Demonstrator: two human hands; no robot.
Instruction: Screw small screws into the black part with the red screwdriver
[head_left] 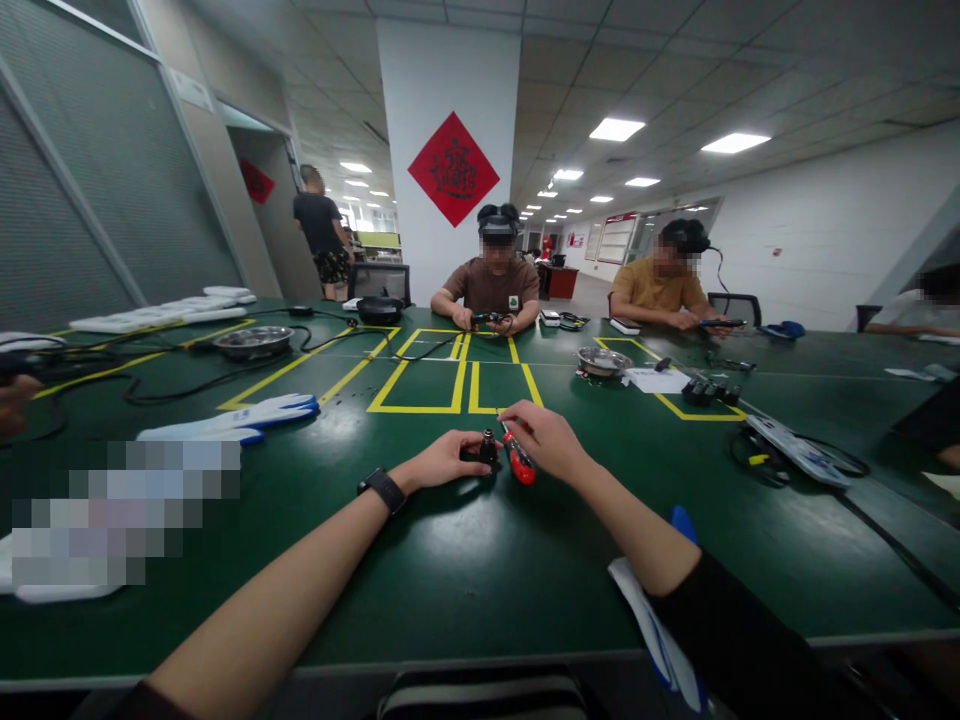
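Note:
My left hand (442, 460) has its thumb and fingers closed round a small black cylindrical part (488, 452) with a metal top, upright at the table surface. Just to the right is a screwdriver (519, 462) with a red and black handle pointing toward me. My right hand (551, 440) curls over it from the right, fingers at the thin shaft near the handle's far end. The fingertips partly hide the shaft. A small gap separates the screwdriver from the black part.
White and blue work gloves (240, 418) lie at the left, another glove (660, 635) under my right forearm. Metal bowls (255, 342), a power strip (799, 450), cables and black parts (709, 390) lie on the green table. Two people across it handle tools.

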